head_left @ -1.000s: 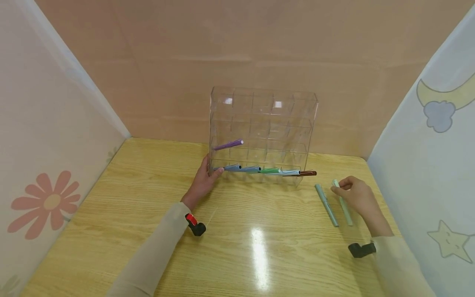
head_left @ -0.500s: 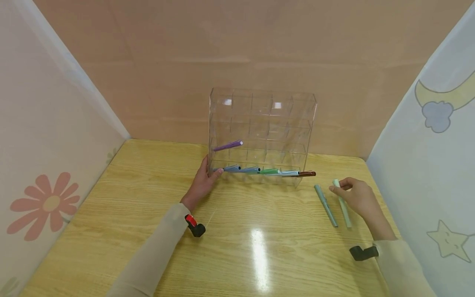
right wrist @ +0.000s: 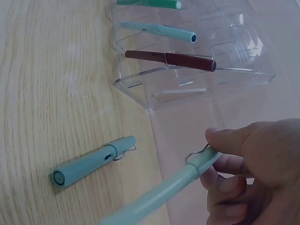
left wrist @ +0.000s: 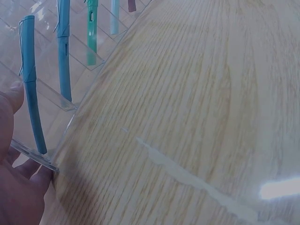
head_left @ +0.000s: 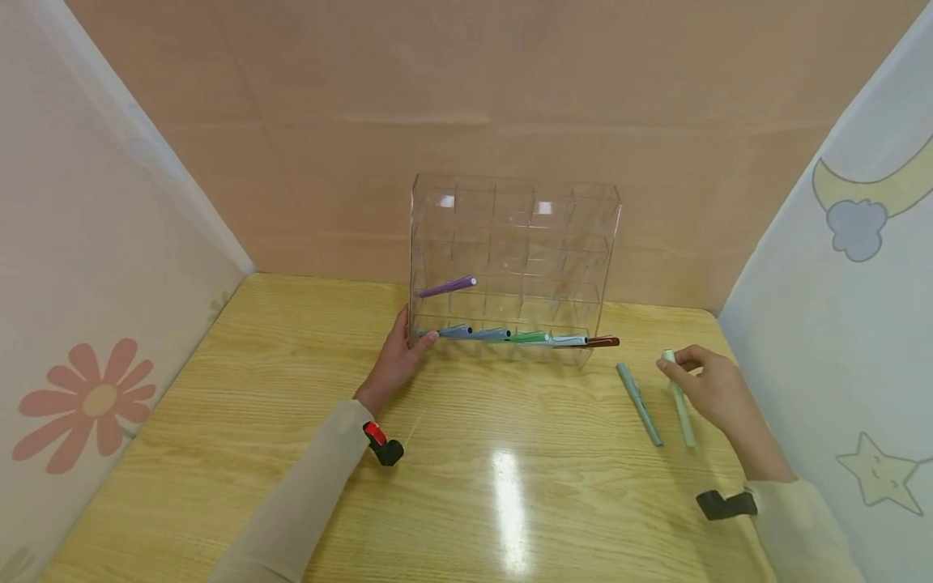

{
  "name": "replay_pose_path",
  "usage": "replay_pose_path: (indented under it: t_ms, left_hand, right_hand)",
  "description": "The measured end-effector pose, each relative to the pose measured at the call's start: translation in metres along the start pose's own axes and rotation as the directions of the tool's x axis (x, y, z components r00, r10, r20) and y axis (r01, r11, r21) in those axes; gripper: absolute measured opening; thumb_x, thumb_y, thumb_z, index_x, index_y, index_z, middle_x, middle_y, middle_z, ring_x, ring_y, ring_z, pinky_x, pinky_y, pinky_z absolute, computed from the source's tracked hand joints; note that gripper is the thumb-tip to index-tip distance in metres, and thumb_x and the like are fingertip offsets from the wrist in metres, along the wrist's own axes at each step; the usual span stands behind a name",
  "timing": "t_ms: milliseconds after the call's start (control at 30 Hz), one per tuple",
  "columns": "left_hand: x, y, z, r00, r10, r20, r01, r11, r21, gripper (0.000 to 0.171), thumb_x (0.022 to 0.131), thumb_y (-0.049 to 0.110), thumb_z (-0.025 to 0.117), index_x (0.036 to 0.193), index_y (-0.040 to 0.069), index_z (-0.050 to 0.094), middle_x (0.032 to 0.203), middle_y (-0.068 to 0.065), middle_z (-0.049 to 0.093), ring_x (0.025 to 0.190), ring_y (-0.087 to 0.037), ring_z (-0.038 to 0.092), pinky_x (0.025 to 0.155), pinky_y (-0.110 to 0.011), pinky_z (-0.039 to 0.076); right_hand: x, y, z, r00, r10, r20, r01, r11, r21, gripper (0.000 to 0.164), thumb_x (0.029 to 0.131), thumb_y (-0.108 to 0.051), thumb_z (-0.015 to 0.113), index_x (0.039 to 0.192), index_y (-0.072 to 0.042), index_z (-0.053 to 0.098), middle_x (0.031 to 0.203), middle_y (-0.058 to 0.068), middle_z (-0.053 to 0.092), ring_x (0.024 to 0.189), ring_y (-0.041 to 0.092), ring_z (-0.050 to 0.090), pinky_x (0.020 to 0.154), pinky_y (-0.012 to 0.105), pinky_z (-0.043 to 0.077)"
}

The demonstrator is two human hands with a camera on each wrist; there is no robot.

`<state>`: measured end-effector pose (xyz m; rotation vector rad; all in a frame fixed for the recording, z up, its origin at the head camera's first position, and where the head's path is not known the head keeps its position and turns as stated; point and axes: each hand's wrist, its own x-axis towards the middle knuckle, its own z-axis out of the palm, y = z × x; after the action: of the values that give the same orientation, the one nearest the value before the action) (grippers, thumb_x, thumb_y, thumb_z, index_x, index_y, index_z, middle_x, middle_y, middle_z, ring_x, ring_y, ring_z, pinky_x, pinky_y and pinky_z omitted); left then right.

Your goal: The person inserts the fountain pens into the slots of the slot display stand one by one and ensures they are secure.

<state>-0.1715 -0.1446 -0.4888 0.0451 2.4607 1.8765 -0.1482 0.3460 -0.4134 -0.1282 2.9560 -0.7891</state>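
Note:
My left hand (head_left: 396, 359) grips the lower left side of a clear acrylic pen rack (head_left: 510, 243), its thumb inside by the leftmost blue pen (left wrist: 29, 70). At the right of the table, my right hand (head_left: 710, 382) pinches a pale green pen (head_left: 681, 409) near its clip end; in the right wrist view the pen slants away from thumb and fingers. A grey-green pen (head_left: 640, 405) lies on the wood just left of it. Along the rack's bottom row rest blue, green (head_left: 530, 336), light blue (head_left: 570, 340) and dark red (head_left: 603, 342) pens. One purple pen (head_left: 448, 286) sits a row higher, far left.
The wooden table (head_left: 437, 502) carries a bright glare streak at its front. A tan cloth wall (head_left: 350, 146) stands close behind the rack. Patterned cloth panels close in on the left (head_left: 95, 243) and right (head_left: 860, 340).
My right hand has shifted slightly right with the pale green pen, whose upper end has swung rightward, away from the grey-green pen. My left hand stays on the rack.

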Motion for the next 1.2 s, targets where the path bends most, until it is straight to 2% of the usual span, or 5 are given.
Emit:
replay_pose_path:
  t_ms: [600,833,933,1033,1200]
  left_hand:
    - [-0.001,0.0,0.0,1.0,-0.005,0.004,0.005,1.0,0.009,0.081,0.112,0.032,0.058,0.173,0.02,0.007,0.181,-0.012,0.015,0.168,-0.038,0.014,0.133,-0.063,0.022]
    - [-0.002,0.002,0.0,1.0,0.004,0.012,-0.004,1.0,-0.015,0.082,0.111,0.031,0.059,0.173,0.02,0.007,0.181,-0.012,0.014,0.168,-0.038,0.014,0.132,-0.065,0.021]
    - [-0.001,0.001,0.0,1.0,0.003,0.017,-0.002,1.0,-0.03,0.081,0.112,0.029,0.057,0.173,0.019,0.005,0.181,-0.012,0.012,0.168,-0.038,0.012,0.132,-0.065,0.02]
    - [-0.001,0.001,0.0,1.0,-0.004,0.015,0.004,0.999,-0.042,0.081,0.112,0.028,0.058,0.174,0.02,0.005,0.181,-0.011,0.011,0.168,-0.037,0.011,0.133,-0.064,0.019]
    - [-0.001,0.002,0.0,1.0,-0.001,0.012,0.002,1.0,-0.026,0.082,0.111,0.031,0.059,0.173,0.021,0.007,0.181,-0.01,0.014,0.168,-0.036,0.013,0.133,-0.064,0.019]
  right_hand:
    - [-0.015,-0.027,-0.017,0.998,-0.053,-0.036,0.054,0.998,0.012,0.043,0.111,-0.04,0.056,0.121,0.002,0.064,0.118,0.024,0.072,0.1,0.038,0.068,0.073,0.031,0.05]
    - [-0.021,-0.037,-0.027,0.998,-0.048,-0.046,0.048,0.999,0.014,0.045,0.111,-0.041,0.057,0.123,0.001,0.064,0.125,0.028,0.069,0.111,0.049,0.065,0.083,0.051,0.055]
    - [-0.024,-0.043,-0.032,0.997,-0.049,-0.056,0.049,0.999,-0.004,0.045,0.11,-0.044,0.057,0.122,-0.001,0.063,0.12,0.026,0.07,0.1,0.042,0.066,0.074,0.045,0.054]
    - [-0.027,-0.05,-0.036,0.995,-0.061,-0.077,0.06,0.998,-0.017,0.043,0.11,-0.045,0.059,0.121,-0.003,0.063,0.095,0.016,0.069,0.074,0.021,0.056,0.057,0.032,0.042]
    - [-0.031,-0.063,-0.044,0.99,-0.088,-0.111,0.088,0.996,-0.001,0.042,0.109,-0.043,0.061,0.119,-0.003,0.061,0.062,-0.002,0.041,0.052,0.009,0.032,0.046,0.03,0.03]
